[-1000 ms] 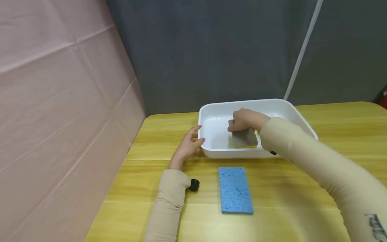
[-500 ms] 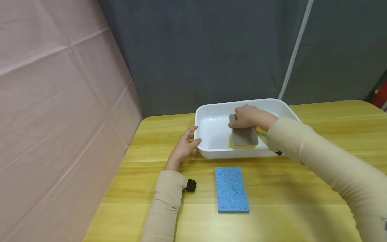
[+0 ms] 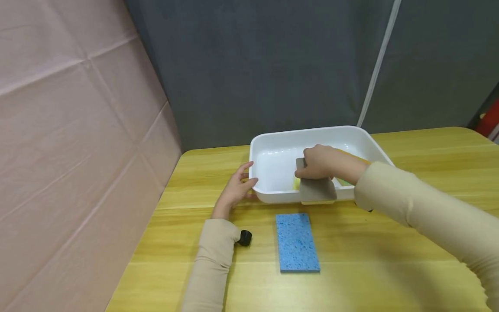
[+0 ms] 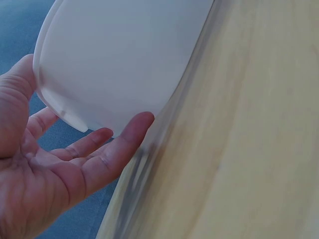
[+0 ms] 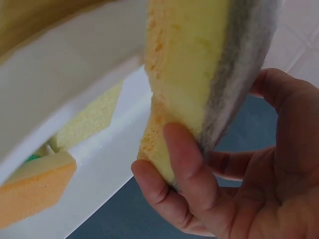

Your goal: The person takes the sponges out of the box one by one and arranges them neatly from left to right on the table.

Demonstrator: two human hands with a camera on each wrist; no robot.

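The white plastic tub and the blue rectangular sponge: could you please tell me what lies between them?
In the head view, only bare yellow wooden table separates the white plastic tub from the blue rectangular sponge.

The tub (image 3: 269, 149) is plain white. The sponge (image 3: 316, 190) is grey on top and yellow underneath. Other sponges in the tub (image 5: 37, 186) are orange, pale yellow and a bit green. The flat sponge (image 3: 297, 243) is blue with tiny speckles. The table (image 3: 390, 255) is yellow wood with light stripes. The sleeves (image 3: 212, 264) are beige. One wall (image 3: 70, 130) is pink, and the curtain (image 3: 253, 65) is dark grey.
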